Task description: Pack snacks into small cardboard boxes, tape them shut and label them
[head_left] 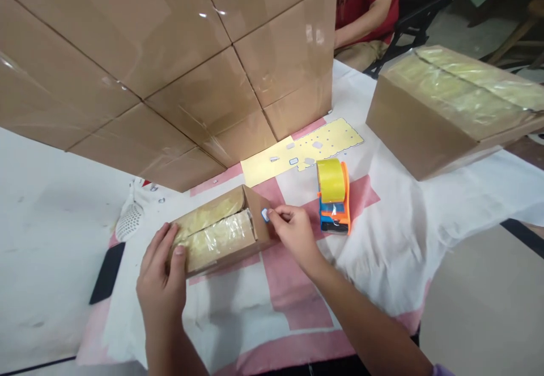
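Observation:
A small cardboard box [221,231] with clear yellowish tape over its top flaps lies on the cloth in front of me. My left hand [164,262] rests on its left end, fingers and thumb spread around the corner. At the box's right end, my right hand [293,231] pinches a small white sticker with a blue edge [266,215] between thumb and fingertip, right at the end face. Whether the sticker touches the cardboard I cannot tell. Just right of that hand stands an orange and blue tape dispenser [335,197] with a yellow roll.
Stacked cardboard boxes [204,92] form a wall behind. A yellow sticker sheet [306,149] lies at its foot. A larger taped box [429,121] sits at the right. A white perforated object [130,220] lies left. Beyond the stack sits a person in red [369,7].

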The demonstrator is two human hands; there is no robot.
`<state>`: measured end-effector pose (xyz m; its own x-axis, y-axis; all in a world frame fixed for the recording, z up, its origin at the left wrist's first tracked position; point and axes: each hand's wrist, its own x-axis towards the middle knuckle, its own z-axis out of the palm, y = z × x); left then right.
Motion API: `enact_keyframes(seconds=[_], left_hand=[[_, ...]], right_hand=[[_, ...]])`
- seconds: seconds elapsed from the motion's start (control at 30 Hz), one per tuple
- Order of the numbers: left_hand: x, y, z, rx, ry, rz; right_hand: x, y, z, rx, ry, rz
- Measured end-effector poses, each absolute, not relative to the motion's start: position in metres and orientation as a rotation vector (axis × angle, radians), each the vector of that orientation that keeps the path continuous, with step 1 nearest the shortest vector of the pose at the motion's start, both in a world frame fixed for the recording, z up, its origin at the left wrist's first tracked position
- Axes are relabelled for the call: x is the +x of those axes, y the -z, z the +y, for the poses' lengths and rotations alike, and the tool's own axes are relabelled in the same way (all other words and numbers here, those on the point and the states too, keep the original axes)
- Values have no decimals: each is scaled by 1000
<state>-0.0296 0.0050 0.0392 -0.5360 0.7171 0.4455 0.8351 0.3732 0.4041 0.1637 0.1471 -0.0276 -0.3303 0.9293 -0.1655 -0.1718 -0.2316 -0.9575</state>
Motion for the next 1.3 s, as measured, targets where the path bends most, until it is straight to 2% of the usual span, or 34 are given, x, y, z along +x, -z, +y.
enact_keyframes(seconds=[0.17,0.37,0.87,1.3], left_hand=[[-29,-39,6,-1377,895,-2421],[-29,-39,6,-1390,892,-2385],[-28,-36,7,-1412,889,-2288],[-24,-35,9,-1432,937,-2249]], right_hand=[[160,31,146,-1106,-1525,-1351],[159,32,150,-1056,-1686,-1205],[149,29,142,-1224,-1461,-1354],[152,28,144,-1230,-1568,-1430]])
